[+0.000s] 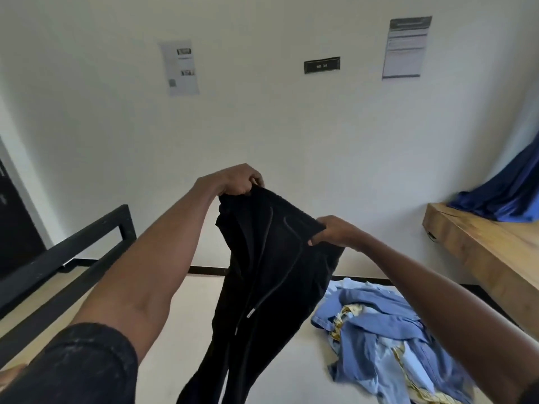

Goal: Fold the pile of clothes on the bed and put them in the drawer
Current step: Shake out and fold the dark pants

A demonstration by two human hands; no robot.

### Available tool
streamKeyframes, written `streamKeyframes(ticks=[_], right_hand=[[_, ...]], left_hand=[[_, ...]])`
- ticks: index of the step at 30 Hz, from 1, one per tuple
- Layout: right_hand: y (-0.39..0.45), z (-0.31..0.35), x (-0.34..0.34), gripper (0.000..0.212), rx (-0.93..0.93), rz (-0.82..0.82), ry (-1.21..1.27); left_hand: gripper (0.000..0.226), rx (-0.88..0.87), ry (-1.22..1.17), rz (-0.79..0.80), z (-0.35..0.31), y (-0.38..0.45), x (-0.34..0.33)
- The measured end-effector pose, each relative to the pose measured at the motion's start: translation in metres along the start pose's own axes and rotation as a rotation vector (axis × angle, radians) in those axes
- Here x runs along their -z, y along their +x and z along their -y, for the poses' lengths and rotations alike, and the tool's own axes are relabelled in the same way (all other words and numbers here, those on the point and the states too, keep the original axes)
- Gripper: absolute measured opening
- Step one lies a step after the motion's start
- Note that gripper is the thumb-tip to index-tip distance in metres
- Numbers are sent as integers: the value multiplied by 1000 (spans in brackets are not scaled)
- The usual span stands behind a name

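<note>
Black drawstring trousers (262,275) held up in front of me, above the bed (180,345). My left hand (240,180) grips one end of the waistband, fingers curled over the fabric; my right hand (335,231) pinches the other end, thumb underneath. Hands apart, waistband stretched between them, right end lower. Legs hang down together, out of the bottom of the view. Cloth soft, matte, thick-looking. Dark drawstring (269,290) dangles down the front, two ends with pale metal-looking tips.

Rest of the pile (388,339) lies on the mattress, below and right of the trousers: crumpled light blue shirts, smooth woven cloth, with a yellow-and-white patterned piece tangled in. Not touching the trousers as far as I can see.

Mattress surface pale cream, flat. Black metal bed frame (73,252) along the left, square-section bars. To the right, a thick wooden shelf (481,252), visible grain, with a shiny deep blue cloth (501,196) draped on it.

White wall (262,118) behind. Two printed sheets (179,67) taped up, the right-hand one (407,48) with a dark header band; text too blurred to read. Between them a small black plate (322,65) with pale characters, not legible. No drawer in view.
</note>
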State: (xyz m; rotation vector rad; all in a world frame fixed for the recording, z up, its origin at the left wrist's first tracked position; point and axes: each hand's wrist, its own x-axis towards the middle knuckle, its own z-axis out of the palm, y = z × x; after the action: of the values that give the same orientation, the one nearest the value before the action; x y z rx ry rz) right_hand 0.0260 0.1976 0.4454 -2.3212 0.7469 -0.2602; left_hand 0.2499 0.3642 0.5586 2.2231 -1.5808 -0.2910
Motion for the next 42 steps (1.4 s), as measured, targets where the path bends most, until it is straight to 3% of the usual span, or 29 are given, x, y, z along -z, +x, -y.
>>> streamKeyframes(ticks=[4,6,8,10,14,17,21,23,28,32,37,42], right_hand=[[12,13,23,19,15,-86,-188],[14,28,36,10,34,-251,-224],[19,36,39,10,58,-468,-108],[26,40,31,9,68,-602,71],[38,38,6,36,-69,-762,387],[47,33,-4,27,-49,-789,370],[57,28,-11,28,102,-677,112],[59,26,-10,28,118,-606,-74],[71,24,-14,17,105,-329,-491],[73,26,-16,33,37,-169,-493],[74,27,-10,20,-16,-72,-439],[74,35,0,13,-24,3,-621]], left_hand=[[26,63,146,-89,38,3,-7],[14,77,179,-161,56,6,-8],[7,81,130,-276,72,10,-7],[14,53,18,-372,87,15,-6],[38,-27,-202,-404,115,16,-15],[26,-234,-67,-418,136,24,-23],[29,-370,162,-174,163,43,-17],[34,-358,207,-88,171,51,-11],[17,-304,276,9,181,69,-12],[12,-261,151,-4,188,73,-19],[13,-202,0,32,196,73,-22],[11,-161,-74,36,190,74,-23]])
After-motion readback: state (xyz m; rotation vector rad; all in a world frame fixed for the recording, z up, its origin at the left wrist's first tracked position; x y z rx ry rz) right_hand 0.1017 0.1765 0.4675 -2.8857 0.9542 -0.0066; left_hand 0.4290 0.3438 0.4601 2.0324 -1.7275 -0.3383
